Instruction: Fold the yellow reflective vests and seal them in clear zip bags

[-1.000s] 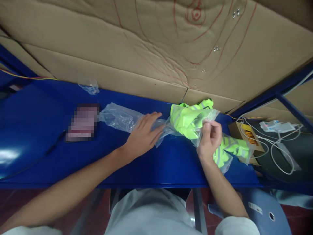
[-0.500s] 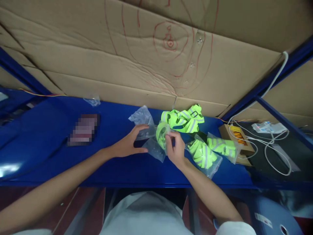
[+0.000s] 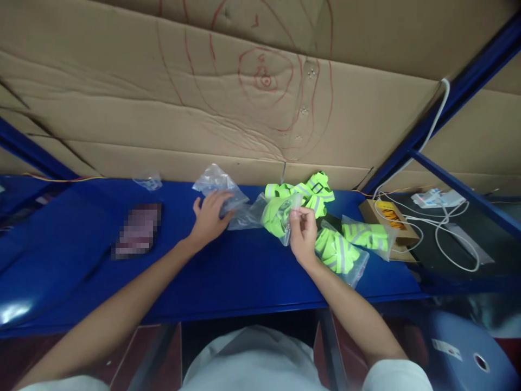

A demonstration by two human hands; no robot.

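My right hand (image 3: pixel 303 233) pinches the edge of a clear plastic bag with a bundled neon-yellow reflective strap (image 3: pixel 277 217) inside. Fingers spread, my left hand (image 3: pixel 211 217) rests at some flat clear plastic bags (image 3: pixel 216 179); whether it presses on them is hard to tell. Behind the held bag lies a loose neon-yellow reflective strap (image 3: pixel 319 187) with a black buckle. To the right of my right hand are two more bagged straps, one nearer (image 3: pixel 336 251) and one farther right (image 3: pixel 366 236).
A cardboard box (image 3: pixel 391 217) with orange-yellow contents stands at the right, near white cables (image 3: pixel 442 217). On the left of the blue table (image 3: pixel 228 288) is a blurred-out flat object (image 3: pixel 137 231). A small clear bag (image 3: pixel 148 181) lies near the cardboard wall (image 3: pixel 122 119).
My left hand has moved left onto the loose plastic bags, away from the bagged strap. My right hand keeps its pinch, and the bag has turned flatter. The view has shifted slightly.
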